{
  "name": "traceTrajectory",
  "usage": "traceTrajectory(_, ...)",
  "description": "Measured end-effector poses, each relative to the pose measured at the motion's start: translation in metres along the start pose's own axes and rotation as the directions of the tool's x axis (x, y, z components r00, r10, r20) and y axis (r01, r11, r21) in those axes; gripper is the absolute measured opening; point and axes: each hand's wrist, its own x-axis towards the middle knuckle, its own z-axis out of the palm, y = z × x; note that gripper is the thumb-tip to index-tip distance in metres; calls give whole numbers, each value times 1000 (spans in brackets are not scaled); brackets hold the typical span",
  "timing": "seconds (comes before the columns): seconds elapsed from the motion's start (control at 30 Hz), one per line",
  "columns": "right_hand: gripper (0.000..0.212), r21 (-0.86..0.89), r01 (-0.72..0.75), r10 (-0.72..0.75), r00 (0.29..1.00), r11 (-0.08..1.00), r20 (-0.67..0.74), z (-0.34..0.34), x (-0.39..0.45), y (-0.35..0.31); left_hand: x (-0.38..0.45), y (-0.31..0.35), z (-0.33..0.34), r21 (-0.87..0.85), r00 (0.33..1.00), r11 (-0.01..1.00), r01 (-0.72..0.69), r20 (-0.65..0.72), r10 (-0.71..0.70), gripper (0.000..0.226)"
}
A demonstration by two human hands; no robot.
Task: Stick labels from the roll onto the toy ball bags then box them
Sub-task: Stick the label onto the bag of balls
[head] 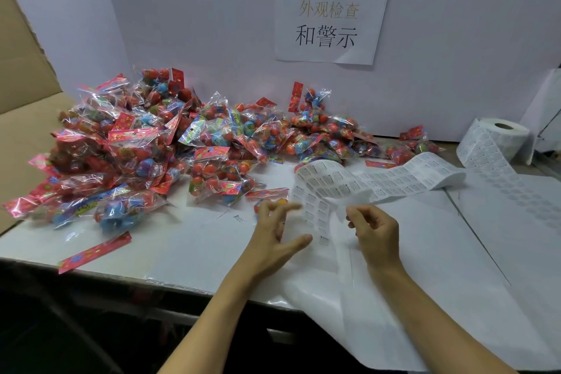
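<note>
Many clear plastic bags of red and blue toy balls (158, 143) lie in a big heap on the white desk (188, 246), filling its left and back part. A white wall board (212, 24) stands behind the heap. A white paper sign with black writing (331, 18) is stuck on it. A brown cardboard box (21, 70) sits at the far left. A white roll of small printed labels (501, 136) stands at the back right of the desk. Its long strip of label paper (379, 182) runs across the desk and hangs over the front edge. The left hand (279, 234) hovers just beside the strip with its fingers spread, holding nothing. The right hand (373, 231) is over the strip with curled fingers. I cannot tell if it pinches a label.
</note>
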Motion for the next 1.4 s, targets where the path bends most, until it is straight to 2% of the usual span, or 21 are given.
traceTrajectory(0.07,18,-32,41,-41,999,999,26,1,-3,-2,0,2,-1,19,996,1000,-3,90,2,27)
traceTrajectory(0.1,19,-63,84,-80,995,995,52,1,-5,-4,0,2,0,27,994,1000,4,105,-6,24)
traceTrajectory(0.2,15,-145,250,-231,963,957,140,4,-10,-8,1,-2,6,108,999,994,21,31,-25,27)
traceTrajectory(0.3,14,-187,368,-337,924,911,178,5,-13,-10,1,-8,11,337,990,931,-137,78,117,26)
traceTrajectory(0.47,15,-231,441,-408,895,867,179,5,-14,-10,-1,-11,11,420,954,857,-299,124,272,18)
traceTrajectory(0.53,16,-242,463,-419,883,853,211,5,-15,-10,-2,-11,12,376,964,889,-262,149,221,24)
traceTrajectory(0.63,13,-228,483,-422,866,845,270,6,-16,-11,0,-10,10,214,986,973,-80,162,45,42)
traceTrajectory(0.7,8,-201,496,-432,853,844,291,6,-16,-11,0,-10,7,152,987,987,-47,160,22,47)
traceTrajectory(0.77,10,-181,499,-429,845,848,319,5,-16,-11,0,-9,6,115,986,993,-38,168,18,44)
traceTrajectory(0.9,23,-170,497,-391,816,851,426,6,-16,-10,-1,-6,3,52,987,998,-20,161,12,19)
traceTrajectory(0.97,25,-150,479,-367,808,865,461,5,-15,-12,-1,-3,0,3,990,1000,12,140,-12,20)
traceTrajectory(1.07,17,-123,447,-348,818,886,458,5,-15,-16,-2,0,0,-31,993,999,12,114,-8,52)
traceTrajectory(1.17,19,-146,446,-351,834,883,426,6,-15,-14,-2,1,1,16,993,1000,9,114,-11,63)
traceTrajectory(1.2,19,-153,458,-360,831,876,424,6,-16,-14,-2,1,1,28,993,999,15,119,-18,60)
traceTrajectory(1.33,17,-163,506,-408,815,847,412,6,-15,-12,-2,4,1,66,991,997,39,124,-47,24)
traceTrajectory(1.4,14,-172,529,-423,801,831,424,6,-15,-10,-2,3,1,75,990,997,30,136,-39,24)
